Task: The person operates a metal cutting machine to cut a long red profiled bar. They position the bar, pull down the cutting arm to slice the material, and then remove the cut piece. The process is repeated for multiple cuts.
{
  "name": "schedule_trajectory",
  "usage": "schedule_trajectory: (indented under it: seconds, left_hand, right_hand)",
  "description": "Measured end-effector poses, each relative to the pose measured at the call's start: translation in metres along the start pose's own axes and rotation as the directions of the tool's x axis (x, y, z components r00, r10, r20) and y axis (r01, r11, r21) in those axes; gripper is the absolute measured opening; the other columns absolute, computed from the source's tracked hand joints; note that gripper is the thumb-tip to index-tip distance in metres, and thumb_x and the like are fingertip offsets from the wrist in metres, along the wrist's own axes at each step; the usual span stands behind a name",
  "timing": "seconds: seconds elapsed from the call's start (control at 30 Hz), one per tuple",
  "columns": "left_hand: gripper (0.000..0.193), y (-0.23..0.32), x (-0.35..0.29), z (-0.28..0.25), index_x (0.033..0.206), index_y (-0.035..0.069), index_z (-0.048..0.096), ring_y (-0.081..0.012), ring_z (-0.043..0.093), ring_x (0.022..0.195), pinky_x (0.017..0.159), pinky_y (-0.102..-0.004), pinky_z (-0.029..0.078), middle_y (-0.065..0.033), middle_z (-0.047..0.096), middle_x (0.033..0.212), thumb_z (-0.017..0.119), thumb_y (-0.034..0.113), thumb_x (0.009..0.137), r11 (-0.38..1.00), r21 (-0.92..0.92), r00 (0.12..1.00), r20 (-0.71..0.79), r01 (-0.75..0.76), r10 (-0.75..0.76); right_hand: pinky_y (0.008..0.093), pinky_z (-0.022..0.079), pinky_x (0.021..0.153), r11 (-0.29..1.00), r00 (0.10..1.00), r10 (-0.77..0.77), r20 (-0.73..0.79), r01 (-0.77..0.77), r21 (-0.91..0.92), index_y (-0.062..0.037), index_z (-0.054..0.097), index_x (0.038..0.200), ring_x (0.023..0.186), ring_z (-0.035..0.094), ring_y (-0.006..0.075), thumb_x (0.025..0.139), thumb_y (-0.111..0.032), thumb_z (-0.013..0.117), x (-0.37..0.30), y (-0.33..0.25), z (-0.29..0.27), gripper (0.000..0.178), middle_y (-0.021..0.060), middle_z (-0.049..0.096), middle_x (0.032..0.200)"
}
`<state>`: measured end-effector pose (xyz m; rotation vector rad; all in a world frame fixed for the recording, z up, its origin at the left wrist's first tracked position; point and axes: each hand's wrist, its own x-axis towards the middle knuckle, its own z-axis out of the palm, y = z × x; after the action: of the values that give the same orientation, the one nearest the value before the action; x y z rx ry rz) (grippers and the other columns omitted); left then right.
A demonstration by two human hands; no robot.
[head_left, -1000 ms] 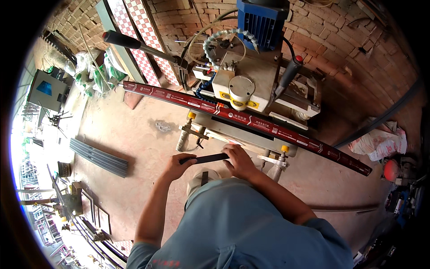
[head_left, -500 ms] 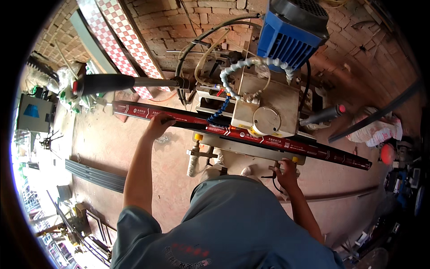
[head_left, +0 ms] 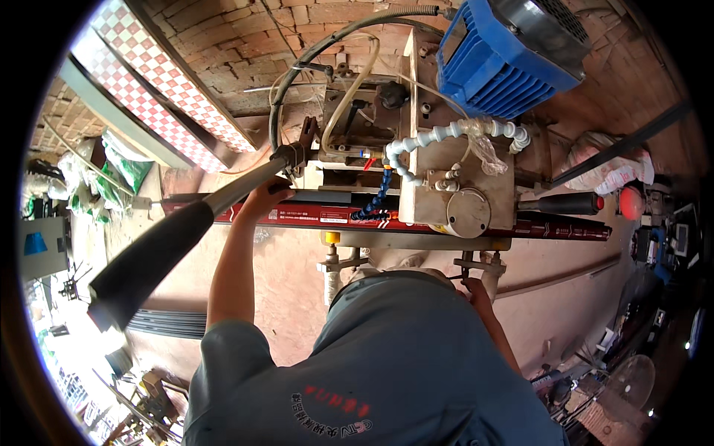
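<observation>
A long dark metal profile with red printed film point(head_left: 297, 216) lies across the machine's bed, running under its head point(head_left: 454, 195). My left hand point(head_left: 262, 199) is closed on the profile left of the head, its fingers over the far edge. The long lever with a black grip point(head_left: 152, 256) slants above that wrist. Close to my body, my right hand point(head_left: 480, 294) is closed around the handle of a clamp screw point(head_left: 468, 266) below the bed's front edge; its fingers are partly hidden. A blue segmented nozzle point(head_left: 381, 197) points down at the profile.
A blue motor point(head_left: 498, 63) rises behind the head, with a white segmented hose point(head_left: 454, 132) in front. A second black-gripped lever point(head_left: 561, 204) sticks out right. Checkered panels point(head_left: 167, 70) lean on the brick wall. Dark strips point(head_left: 167, 322) lie on the floor at left.
The left lever has swung down toward me. The profile lies straighter across the view, its right end farther away. My right hand has drawn slightly nearer my body. My view has turned a little.
</observation>
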<state>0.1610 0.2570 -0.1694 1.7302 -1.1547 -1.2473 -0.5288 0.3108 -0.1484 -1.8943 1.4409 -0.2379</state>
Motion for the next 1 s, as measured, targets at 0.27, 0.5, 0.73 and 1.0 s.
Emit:
schedule_trajectory:
  seconds: [0.27,0.5,0.73,1.0]
  left_hand:
    - [0.033,0.026,0.012,-0.001,0.112,0.0,0.07,-0.0136,0.068,0.093,0.082,-0.0302,0.055,-0.0076,0.073,0.101,0.083,0.018,0.088,0.993,0.109,0.995,0.083,0.044,-0.053]
    - [0.033,-0.077,0.005,-0.074,0.115,0.0,0.07,-0.0183,0.069,0.101,0.09,-0.0333,0.053,-0.0089,0.075,0.104,0.079,0.023,0.093,0.997,-0.033,0.99,0.131,0.063,-0.058]
    - [0.034,-0.082,0.009,-0.095,0.116,0.0,0.069,-0.0191,0.069,0.103,0.093,-0.0344,0.053,-0.0087,0.075,0.107,0.079,0.022,0.093,0.993,0.044,0.982,0.144,0.113,-0.118]
    - [0.037,-0.072,0.01,-0.094,0.119,0.0,0.066,-0.0198,0.068,0.104,0.096,-0.0355,0.053,-0.0089,0.074,0.109,0.08,0.021,0.092,0.99,0.038,0.974,0.179,0.137,-0.142]
  right_hand:
    - [0.0448,0.051,0.099,0.979,0.98,0.196,0.037,-0.194,-0.064,0.0008,0.063,0.121,0.113,0.063,0.0391,0.09,-0.018,0.075,-0.004,-0.036,-0.028,0.038,0.0209,0.064,0.12]
    - [0.0427,0.054,0.096,0.968,0.965,0.249,0.085,-0.249,-0.013,0.0001,0.063,0.124,0.109,0.066,0.0361,0.09,-0.017,0.075,-0.009,-0.019,-0.014,0.039,0.0204,0.064,0.122]
    - [0.0419,0.056,0.091,0.956,0.953,0.292,0.082,-0.293,-0.004,-0.0011,0.063,0.126,0.105,0.068,0.0339,0.09,-0.018,0.076,-0.019,-0.013,-0.007,0.042,0.0191,0.066,0.122]
    - [0.0414,0.056,0.092,0.916,0.918,0.385,0.093,-0.392,0.088,-0.0011,0.062,0.13,0.109,0.069,0.0329,0.094,-0.022,0.073,-0.035,-0.003,0.004,0.043,0.0179,0.068,0.125]
